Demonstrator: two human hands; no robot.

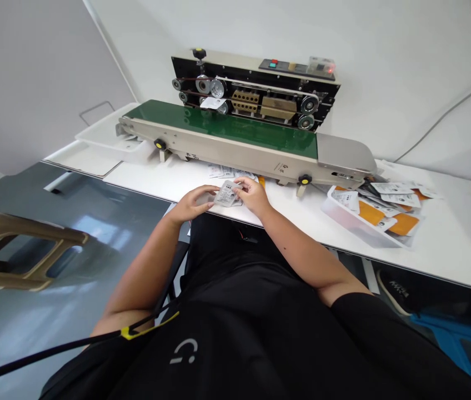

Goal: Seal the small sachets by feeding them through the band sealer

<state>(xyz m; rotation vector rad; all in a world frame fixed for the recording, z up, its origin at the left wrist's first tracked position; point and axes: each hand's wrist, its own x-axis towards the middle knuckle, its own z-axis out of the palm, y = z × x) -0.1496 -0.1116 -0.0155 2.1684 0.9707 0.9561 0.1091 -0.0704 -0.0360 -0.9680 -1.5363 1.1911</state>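
Observation:
Both my hands hold one small clear pouch with a white printed label [226, 194] just above the near edge of the white table [439, 244]. My left hand [194, 203] pinches its left side, fingers curled. My right hand [251, 194] grips its right side. More flat pouches [223, 171] lie on the table just behind my hands. Behind them stands a band sealing machine with a green conveyor belt [227, 126]. One white pouch [213, 103] sits in the machine's rollers at its left end.
A clear tray [346, 218] with several white and orange pouches [389, 214] lies to my right. A white tray [102, 136] sits under the belt's left end. A brown chair back [14, 250] stands at my left over a dark floor. A grey cable [439, 119] runs along the wall.

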